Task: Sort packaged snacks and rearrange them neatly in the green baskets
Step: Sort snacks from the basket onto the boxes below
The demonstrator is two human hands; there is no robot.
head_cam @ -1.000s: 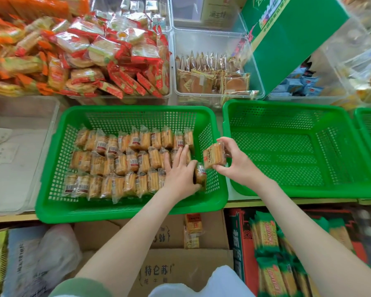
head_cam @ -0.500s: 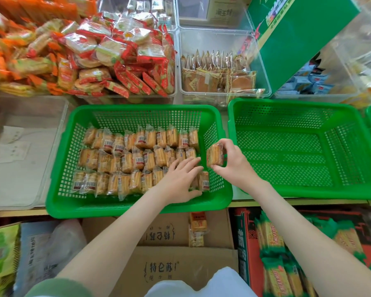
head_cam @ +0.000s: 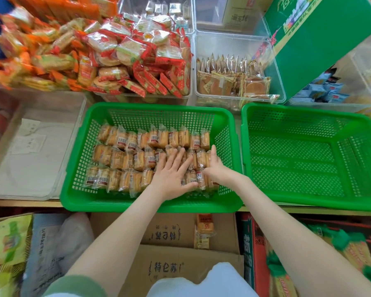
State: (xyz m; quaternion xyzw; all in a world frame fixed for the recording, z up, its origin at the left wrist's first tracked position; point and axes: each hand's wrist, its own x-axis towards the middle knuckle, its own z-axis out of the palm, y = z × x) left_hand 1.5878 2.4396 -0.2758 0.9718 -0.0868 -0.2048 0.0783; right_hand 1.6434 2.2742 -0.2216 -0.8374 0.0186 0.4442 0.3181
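snack packs (head_cam: pixel 137 159) in the green basket (head_cam: pixel 150 203) are seemingly steadied by the left hand (head_cam: pixel 172 175), fingers (head_cam: pixel 181 156) apart; whether the right hand (head_cam: pixel 215 169) grips cannot be told.

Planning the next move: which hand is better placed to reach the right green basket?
Right, likely. The right hand is by the left basket's right wall, nearest the right basket; the left hand lies flat on packets.

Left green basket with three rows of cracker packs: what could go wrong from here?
1. The left hand presses flat on the standing packets; too much force might crack the crackers.
2. The right hand works at the rows' tight right end; neighbouring packs could tip or pop out.
3. The left basket sits at the shelf edge, so a hard push could slide it off.
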